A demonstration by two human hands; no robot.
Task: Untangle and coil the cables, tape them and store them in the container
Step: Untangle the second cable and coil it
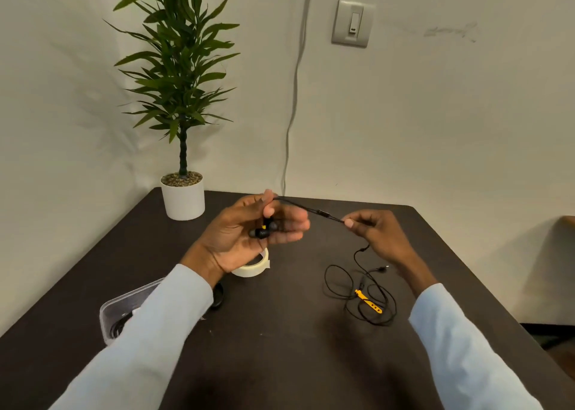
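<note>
Black earphone cable (314, 211) stretches between both hands, left (249, 235) apparently cupping the earbuds (264, 230), right (373, 229) pinching.

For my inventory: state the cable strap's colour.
Yellow-orange cable strap, on the earphone cable; head view.

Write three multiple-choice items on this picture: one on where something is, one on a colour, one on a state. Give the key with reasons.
1. Where does the cream roll of masking tape lie?
A. In the clear plastic container
B. On the dark table, below the left hand
C. Beside the white plant pot

2. What colour is the strap on the loose black earphone cable?
A. Yellow
B. Red
C. Blue

3. How is the cable between the hands?
A. Slack on the table
B. Coiled
C. Stretched

Key: 1 B, it lies on the table under the wrist. 2 A, the strap is clearly yellow. 3 C, the right hand pinches it and it runs straight.
</note>
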